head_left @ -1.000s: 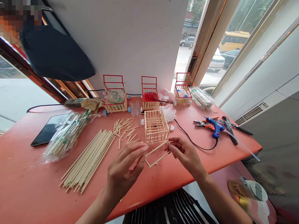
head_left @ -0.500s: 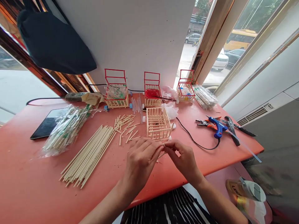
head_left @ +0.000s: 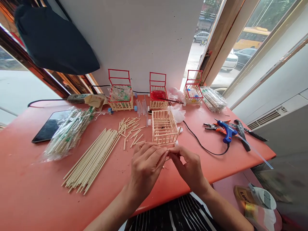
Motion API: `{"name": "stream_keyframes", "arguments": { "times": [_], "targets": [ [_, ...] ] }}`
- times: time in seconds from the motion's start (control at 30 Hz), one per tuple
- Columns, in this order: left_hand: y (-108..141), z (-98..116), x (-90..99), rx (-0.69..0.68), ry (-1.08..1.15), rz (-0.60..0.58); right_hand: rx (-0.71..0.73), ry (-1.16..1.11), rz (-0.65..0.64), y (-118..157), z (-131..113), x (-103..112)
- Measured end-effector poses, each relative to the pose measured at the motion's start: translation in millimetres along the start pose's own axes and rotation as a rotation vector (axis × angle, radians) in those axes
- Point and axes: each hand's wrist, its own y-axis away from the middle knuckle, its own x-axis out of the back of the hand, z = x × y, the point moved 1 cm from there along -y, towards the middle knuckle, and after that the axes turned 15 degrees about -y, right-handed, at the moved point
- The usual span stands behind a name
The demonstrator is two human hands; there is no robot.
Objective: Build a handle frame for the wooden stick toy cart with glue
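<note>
My left hand (head_left: 147,165) and my right hand (head_left: 190,165) meet fingertip to fingertip above the table's front part. Both are closed in a pinch. A thin wooden stick (head_left: 167,158) pokes out under my right fingers; most of it is hidden. What my left fingertips pinch is too small and covered to make out. Just beyond the hands stands a small cart-like basket of wooden sticks (head_left: 164,127) with white bottle-cap wheels. Left of it lie short cut sticks (head_left: 131,128) and a row of long sticks (head_left: 92,160).
Three carts with red-edged frames (head_left: 120,96) line the wall. To the right lie a blue glue gun (head_left: 227,131) with its cord, pliers (head_left: 211,127) and a black-handled tool (head_left: 241,134). On the left are bagged sticks (head_left: 67,138) over a tablet (head_left: 45,130). A jug (head_left: 255,195) stands lower right.
My hands stay pinched together in nearly the same spot, with only slight finger movement. The whole view has shifted a little; nothing on the table has visibly moved.
</note>
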Motion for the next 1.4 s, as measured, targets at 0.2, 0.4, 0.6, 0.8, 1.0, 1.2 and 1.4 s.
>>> {"name": "stream_keyframes", "arguments": {
  "times": [0.2,0.4,0.6,0.8,1.0,1.2,1.4],
  "targets": [
    [0,0,0.2,0.001,0.008,-0.009,-0.018,-0.001,-0.008,1,2,0],
    [1,-1,-4.7,-0.004,0.016,-0.037,-0.053,-0.024,-0.011,2,3,-1],
    [-2,-14,10.0,0.208,0.136,-0.139,-0.187,-0.161,0.072,-3,9,14],
    [13,-38,20.7,0.622,0.329,-0.325,-0.316,-0.273,0.204,-3,12,33],
    [17,-30,5.2,0.703,0.520,-0.381,-0.319,-0.255,0.227,-3,7,30],
    [15,-25,2.2,0.689,0.541,-0.344,-0.291,-0.227,0.212,-2,7,27],
    [15,-27,1.2,0.676,0.555,-0.357,-0.287,-0.253,0.200,1,8,26]
  ]
}}
